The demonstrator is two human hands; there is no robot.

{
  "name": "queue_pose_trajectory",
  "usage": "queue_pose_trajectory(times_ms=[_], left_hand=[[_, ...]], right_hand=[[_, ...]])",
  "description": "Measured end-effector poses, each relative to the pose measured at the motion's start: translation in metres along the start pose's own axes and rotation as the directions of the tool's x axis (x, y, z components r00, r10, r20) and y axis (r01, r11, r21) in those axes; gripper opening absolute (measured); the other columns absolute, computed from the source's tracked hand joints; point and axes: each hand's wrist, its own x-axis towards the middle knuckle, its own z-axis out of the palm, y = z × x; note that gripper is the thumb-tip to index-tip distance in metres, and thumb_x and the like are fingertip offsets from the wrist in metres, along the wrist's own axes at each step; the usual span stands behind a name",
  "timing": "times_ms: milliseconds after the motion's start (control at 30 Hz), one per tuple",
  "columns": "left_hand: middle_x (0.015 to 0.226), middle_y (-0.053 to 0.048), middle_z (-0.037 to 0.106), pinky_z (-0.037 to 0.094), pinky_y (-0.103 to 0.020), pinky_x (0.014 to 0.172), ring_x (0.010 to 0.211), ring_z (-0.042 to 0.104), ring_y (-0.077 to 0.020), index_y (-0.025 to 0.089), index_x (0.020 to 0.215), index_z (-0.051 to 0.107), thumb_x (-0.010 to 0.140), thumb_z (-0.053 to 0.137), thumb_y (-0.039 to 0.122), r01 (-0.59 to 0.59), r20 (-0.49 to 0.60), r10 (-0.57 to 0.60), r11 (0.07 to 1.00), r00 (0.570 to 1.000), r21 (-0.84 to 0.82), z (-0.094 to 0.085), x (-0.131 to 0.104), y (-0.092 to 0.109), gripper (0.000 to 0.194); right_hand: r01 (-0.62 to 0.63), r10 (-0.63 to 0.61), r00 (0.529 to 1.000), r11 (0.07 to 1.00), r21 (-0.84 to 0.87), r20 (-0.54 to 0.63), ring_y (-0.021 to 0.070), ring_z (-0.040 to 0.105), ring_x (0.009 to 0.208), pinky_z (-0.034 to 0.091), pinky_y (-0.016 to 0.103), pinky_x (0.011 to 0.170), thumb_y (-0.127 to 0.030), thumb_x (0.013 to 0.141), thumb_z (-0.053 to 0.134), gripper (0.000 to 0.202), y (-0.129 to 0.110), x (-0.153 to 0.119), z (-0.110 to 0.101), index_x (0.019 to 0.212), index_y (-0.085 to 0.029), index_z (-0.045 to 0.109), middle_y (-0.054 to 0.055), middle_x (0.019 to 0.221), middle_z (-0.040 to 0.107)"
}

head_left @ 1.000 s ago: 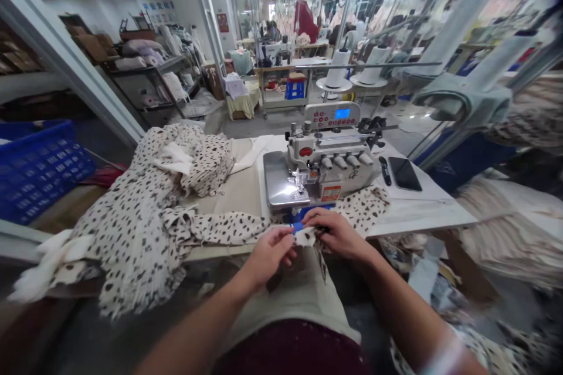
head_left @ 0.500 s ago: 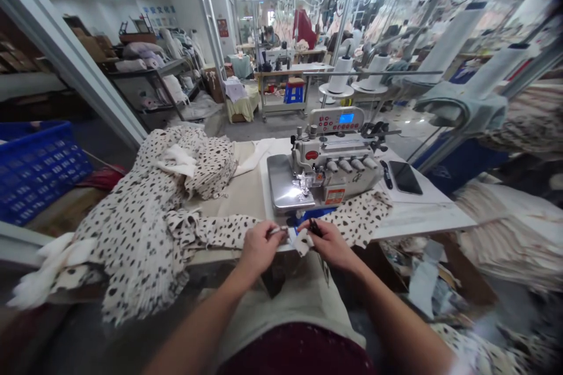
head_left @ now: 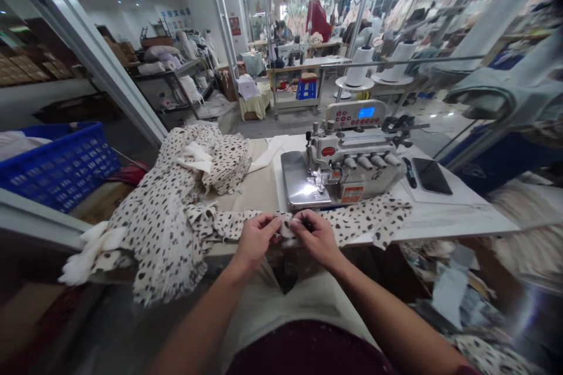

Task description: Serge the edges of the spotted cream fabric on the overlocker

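Both my hands pinch a spotted cream fabric piece (head_left: 367, 218) at the table's front edge, just before the overlock sewing machine (head_left: 367, 155). My left hand (head_left: 256, 241) is closed on the cloth, thumb against fingers. Close beside it, my right hand (head_left: 320, 241) grips the same piece; a small dark object shows among its fingers, its kind unclear. The fabric runs left from my hands toward a gathered spotted garment heap (head_left: 160, 205) and spreads right along the table. The machine's metal plate (head_left: 301, 179) lies beyond my hands.
A black phone (head_left: 431, 176) and a dark-handled tool (head_left: 410, 173) lie right of the machine. At the far left stands a blue basket (head_left: 61, 170). Thread cones (head_left: 361, 67) rise behind the machine. Below the table at right, a box holds fabric scraps (head_left: 455, 281).
My hands have come closer together, and the right-hand fabric end now meets the left. The fabric on the right lies straighter along the table edge. The view has shifted left.
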Motion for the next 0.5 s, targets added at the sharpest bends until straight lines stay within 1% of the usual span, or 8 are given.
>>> queue_pose_trajectory(times_ms=[67,133,233,300,500], left_hand=[[0.065,0.001,0.062,0.043,-0.018,0.05,0.053,0.051,-0.0073,0.013,0.078,0.071,0.07,0.081,0.045,0.009,-0.002,-0.009,1.0,1.0,-0.004,-0.001,0.0,-0.001,0.035],[0.065,0.001,0.062,0.044,-0.019,0.051,0.053,0.051,-0.0077,0.013,0.08,0.071,0.07,0.08,0.046,0.026,0.008,-0.026,0.999,1.0,-0.035,-0.002,0.001,-0.004,0.035],[0.073,-0.001,0.066,0.046,-0.02,0.052,0.06,0.055,-0.01,0.013,0.085,0.072,0.071,0.08,0.047,0.039,0.041,-0.036,0.997,0.999,-0.067,-0.003,0.002,-0.009,0.037],[0.074,-0.001,0.066,0.046,-0.02,0.053,0.061,0.056,-0.0106,0.014,0.086,0.072,0.071,0.08,0.048,0.037,0.052,-0.034,0.997,0.998,-0.068,-0.004,0.002,-0.012,0.038],[0.068,0.0,0.062,0.046,-0.02,0.053,0.059,0.055,-0.0102,0.013,0.081,0.07,0.074,0.076,0.055,0.039,0.078,-0.034,0.997,0.996,-0.061,-0.001,-0.001,-0.01,0.043]], right_hand=[[0.07,-0.071,0.997,0.997,0.036,0.025,0.0157,0.058,0.071,0.047,0.026,0.067,-0.04,0.092,0.059,0.022,-0.001,-0.001,0.001,0.084,-0.02,0.064,0.001,0.078,0.065],[0.082,-0.082,0.996,0.996,0.022,0.015,0.0158,0.059,0.072,0.047,0.026,0.067,-0.039,0.093,0.058,0.02,0.0,-0.002,0.004,0.087,-0.02,0.064,0.001,0.079,0.066],[-0.014,0.01,0.997,0.998,-0.063,-0.074,0.0154,0.057,0.066,0.045,0.025,0.063,-0.04,0.092,0.058,0.021,0.004,-0.001,0.01,0.084,-0.021,0.061,0.0,0.073,0.063],[-0.068,0.055,0.991,0.993,-0.098,-0.125,0.0155,0.055,0.065,0.044,0.025,0.061,-0.041,0.091,0.059,0.022,0.006,0.0,0.014,0.082,-0.021,0.059,-0.001,0.071,0.061],[-0.092,0.065,0.981,0.985,-0.146,-0.18,0.0154,0.054,0.064,0.043,0.026,0.06,-0.042,0.092,0.057,0.022,0.008,0.0,0.02,0.081,-0.022,0.057,-0.002,0.07,0.059]])
